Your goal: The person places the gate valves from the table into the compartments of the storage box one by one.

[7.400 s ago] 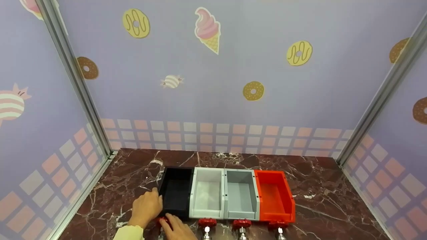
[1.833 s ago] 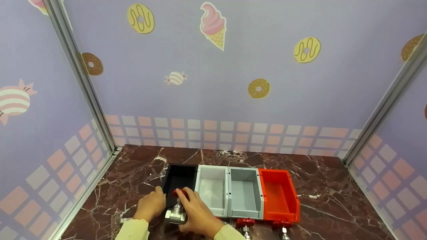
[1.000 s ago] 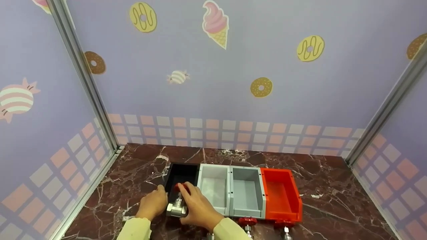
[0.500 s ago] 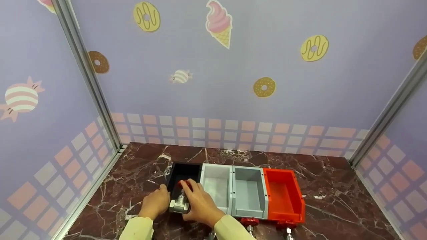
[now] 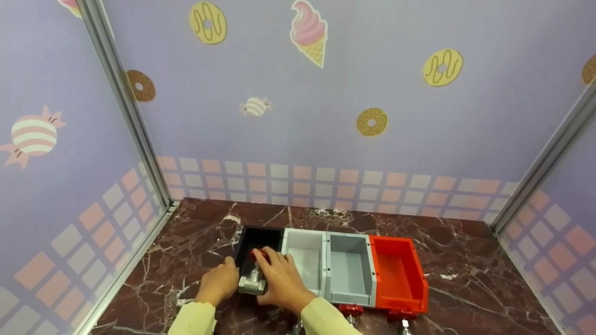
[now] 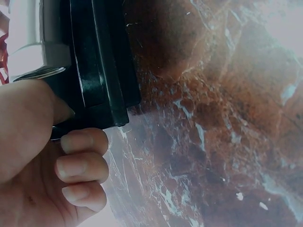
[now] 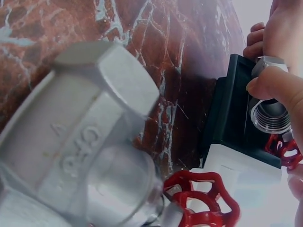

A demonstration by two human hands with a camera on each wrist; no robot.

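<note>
Valve moved from in front of the black bin to its front end; not released.
A few seconds back it sat short of the bin, now it's past the front lip, barely shifting in the last second. My read: placing in progress, mostly there. Right hand holds it, thumb on the metal body, fingers at the red handwheel. Left hand grips the bin's front left corner, probably steadying. Can't tell from here if the valve touches the bin floor. Looks: silver, hex-ended, threaded bore, wheel toward the bin's back.
</note>
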